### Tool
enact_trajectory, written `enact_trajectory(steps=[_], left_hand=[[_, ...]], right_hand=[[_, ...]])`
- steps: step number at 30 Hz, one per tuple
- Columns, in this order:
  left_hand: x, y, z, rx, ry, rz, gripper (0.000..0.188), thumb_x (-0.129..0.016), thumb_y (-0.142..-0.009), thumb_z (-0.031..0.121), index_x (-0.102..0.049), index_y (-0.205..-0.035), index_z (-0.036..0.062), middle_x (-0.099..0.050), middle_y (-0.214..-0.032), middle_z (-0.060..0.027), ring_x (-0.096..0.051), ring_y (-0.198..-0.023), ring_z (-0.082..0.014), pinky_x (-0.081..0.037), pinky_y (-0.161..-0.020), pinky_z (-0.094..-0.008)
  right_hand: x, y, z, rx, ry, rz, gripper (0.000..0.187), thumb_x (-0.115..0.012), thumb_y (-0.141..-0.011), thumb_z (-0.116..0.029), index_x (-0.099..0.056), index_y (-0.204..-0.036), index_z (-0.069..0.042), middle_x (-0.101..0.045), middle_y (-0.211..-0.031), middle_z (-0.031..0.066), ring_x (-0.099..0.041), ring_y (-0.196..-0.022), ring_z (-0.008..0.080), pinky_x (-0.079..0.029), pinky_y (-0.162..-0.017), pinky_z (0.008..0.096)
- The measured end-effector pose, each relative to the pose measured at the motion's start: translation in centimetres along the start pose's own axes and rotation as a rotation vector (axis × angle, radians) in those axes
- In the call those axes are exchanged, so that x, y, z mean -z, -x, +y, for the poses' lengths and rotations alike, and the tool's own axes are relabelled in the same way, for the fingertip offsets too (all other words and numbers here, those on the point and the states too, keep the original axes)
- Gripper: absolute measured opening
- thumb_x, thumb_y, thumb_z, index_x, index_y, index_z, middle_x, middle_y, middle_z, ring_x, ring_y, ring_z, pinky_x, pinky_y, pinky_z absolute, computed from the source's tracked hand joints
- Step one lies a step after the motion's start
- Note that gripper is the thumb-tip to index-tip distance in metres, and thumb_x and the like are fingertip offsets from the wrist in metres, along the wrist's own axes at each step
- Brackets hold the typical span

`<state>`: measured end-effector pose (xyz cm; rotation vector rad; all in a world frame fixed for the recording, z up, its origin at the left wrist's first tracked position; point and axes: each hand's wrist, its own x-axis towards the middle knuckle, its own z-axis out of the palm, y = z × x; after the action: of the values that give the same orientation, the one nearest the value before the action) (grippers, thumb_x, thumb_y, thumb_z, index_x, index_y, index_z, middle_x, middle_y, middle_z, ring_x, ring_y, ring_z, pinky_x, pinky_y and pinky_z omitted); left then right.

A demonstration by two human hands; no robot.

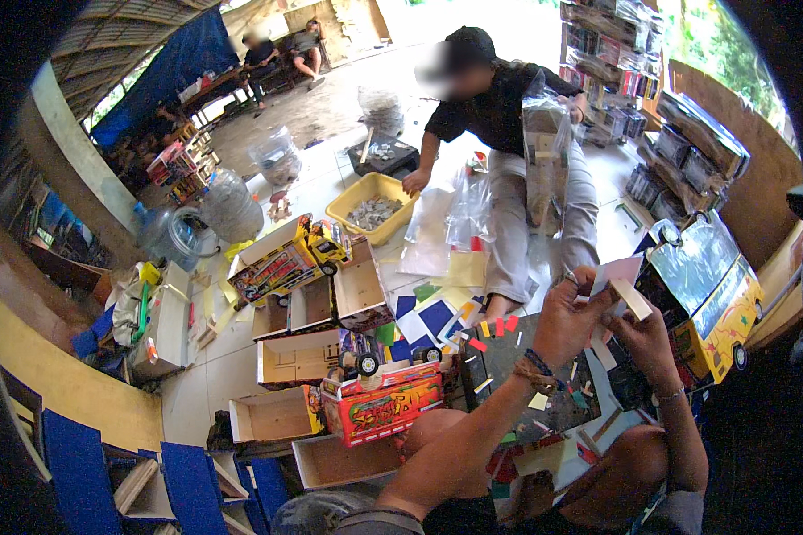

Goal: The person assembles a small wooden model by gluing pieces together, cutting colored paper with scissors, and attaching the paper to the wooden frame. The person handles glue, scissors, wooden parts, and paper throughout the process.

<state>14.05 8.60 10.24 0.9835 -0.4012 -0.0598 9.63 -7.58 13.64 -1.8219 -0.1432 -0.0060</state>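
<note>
My left hand (pixel 564 323) is raised at the right of centre, its fingers pinched on a pale pink sheet (pixel 619 271). Close beside it, my right hand (pixel 644 342) grips a small light wooden block (pixel 632 300). The block's upper end sticks out between the two hands, against the sheet; where each fingertip presses is partly hidden. Below the hands lies a dark work board (pixel 553 406), strewn with red, white, yellow and green scraps. Left of it stands a red toy truck body (pixel 384 406) with painted sides, next to several open wooden boxes (pixel 299 361).
A co-worker in black (pixel 500 107) sits opposite, one hand at a yellow basin (pixel 375 192) of grey pieces. A yellow toy truck (pixel 285 259) rests on boxes; another wrapped one (pixel 700 303) stands at right. Blue-covered pieces (pixel 80 464) fill the lower left. Wrapped stacks (pixel 611 62) rise behind.
</note>
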Motion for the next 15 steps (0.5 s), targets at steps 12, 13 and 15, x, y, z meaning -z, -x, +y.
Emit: enact_trajectory(steps=[12, 13, 15], left_hand=[[0.3, -0.3, 0.3, -0.008, -0.217, 0.061, 0.034, -0.071, -0.094, 0.032, -0.068, -0.115, 0.0048, -0.071, -0.094, -0.0081, -0.067, -0.082, -0.0123, -0.057, -0.071, -0.0302], [0.4, -0.3, 0.4, -0.025, -0.242, 0.055, 0.032, -0.071, -0.095, 0.029, -0.067, -0.116, 0.0045, -0.071, -0.096, -0.0064, -0.066, -0.083, -0.011, -0.056, -0.071, -0.029], [0.4, -0.2, 0.5, -0.022, -0.308, 0.039, 0.029, -0.071, -0.096, 0.023, -0.064, -0.118, 0.0039, -0.071, -0.1, -0.003, -0.065, -0.085, -0.0084, -0.055, -0.073, -0.0266]], right_hand=[[0.8, 0.1, 2.0, -0.091, 0.098, -0.013, 0.02, -0.071, -0.093, -0.009, -0.067, -0.109, 0.002, -0.073, -0.09, 0.0044, -0.065, -0.077, 0.0098, -0.053, -0.07, 0.0279], [0.8, 0.1, 1.9, -0.08, 0.12, -0.023, 0.019, -0.072, -0.093, -0.009, -0.068, -0.108, 0.002, -0.073, -0.089, 0.0043, -0.065, -0.077, 0.0097, -0.052, -0.069, 0.0278], [0.9, 0.1, 1.8, -0.086, 0.165, -0.022, 0.019, -0.072, -0.093, -0.01, -0.069, -0.107, 0.002, -0.073, -0.087, 0.0042, -0.065, -0.076, 0.0096, -0.052, -0.069, 0.0277]])
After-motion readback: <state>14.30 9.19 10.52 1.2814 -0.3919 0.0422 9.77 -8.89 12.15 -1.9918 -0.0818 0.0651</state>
